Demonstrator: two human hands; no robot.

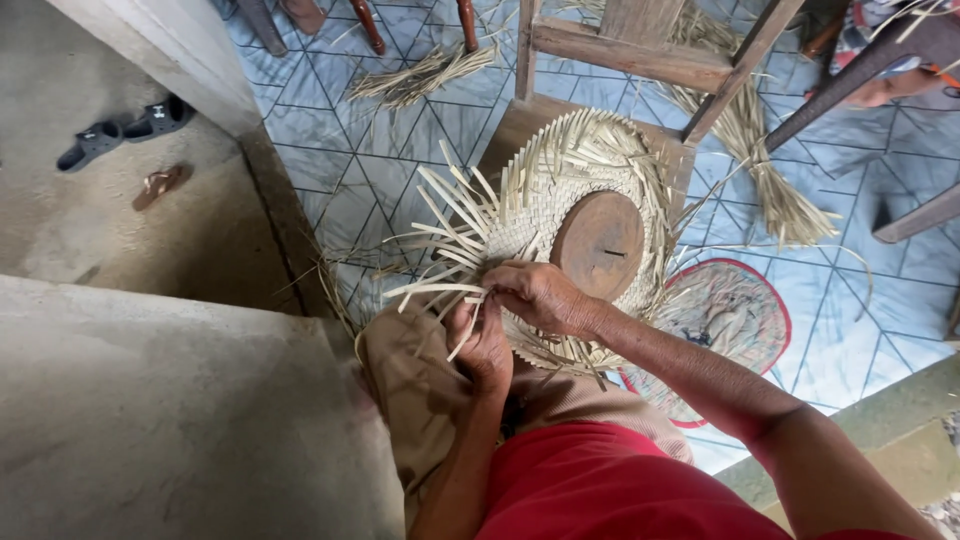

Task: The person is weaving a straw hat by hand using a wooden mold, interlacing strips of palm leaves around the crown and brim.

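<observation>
Woven straw hat (545, 190) lies on wooden chair (640, 55), round wooden block (598, 243) sitting in crown. Left hand (483, 345) pinches loose strips (440, 292) at brim edge. Right hand (540, 296) curls over weave beside it, fingers clenched on strips. Straw bundles (425, 75) on tiled floor (330, 130).

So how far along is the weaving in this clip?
The centre of the straw mat around the round wooden block already looks tightly woven. In hand: the left hand and right hand pinch loose strips at the near edge. Left: the rim, where many unwoven strip ends stick out all round.
</observation>
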